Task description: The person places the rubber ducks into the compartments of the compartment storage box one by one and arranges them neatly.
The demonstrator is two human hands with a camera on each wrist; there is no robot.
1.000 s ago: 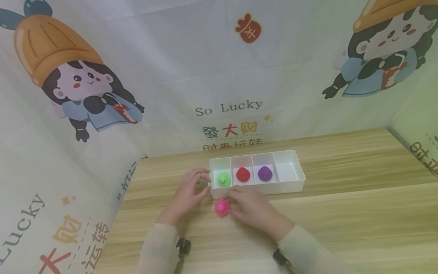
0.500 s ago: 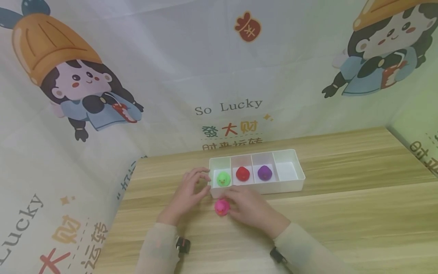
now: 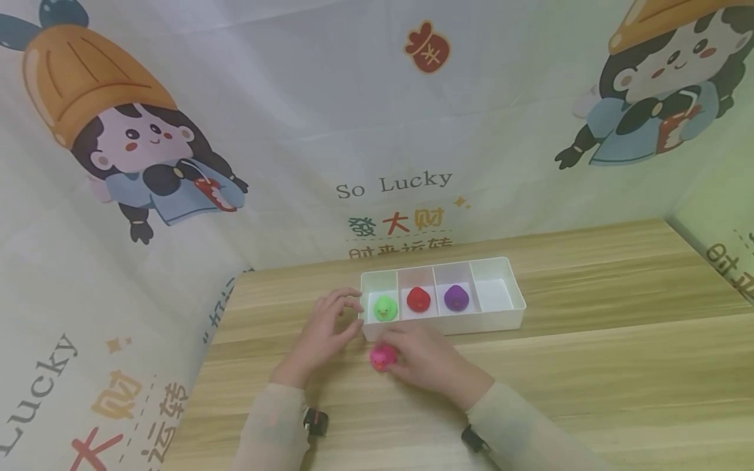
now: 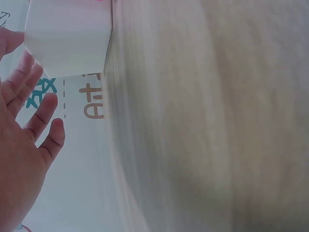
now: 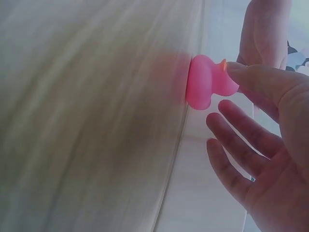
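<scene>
A pink toy duck (image 3: 381, 358) sits on the table in front of the white divided box (image 3: 483, 320). My right hand (image 3: 427, 358) pinches this duck by its head; in the right wrist view the thumb (image 5: 256, 75) lies against it near the orange beak, while the other fingers stay spread. At the box's left end rests my left hand (image 3: 321, 337), its fingers loosely bent and touching the wall. Inside the box, from the left, are a green duck (image 3: 385, 308), a red duck (image 3: 418, 299) and a purple duck (image 3: 456, 298), one per compartment.
The rightmost compartment (image 3: 493, 294) shows its bare white floor. Beneath everything is a wood-grain table (image 3: 618, 366). A printed cloth (image 3: 294, 131) with cartoon figures hangs behind the table and along its sides.
My right hand has shifted slightly toward me and closed its fingertips on the pink duck's head. The left hand, the box and the other ducks have stayed put.
</scene>
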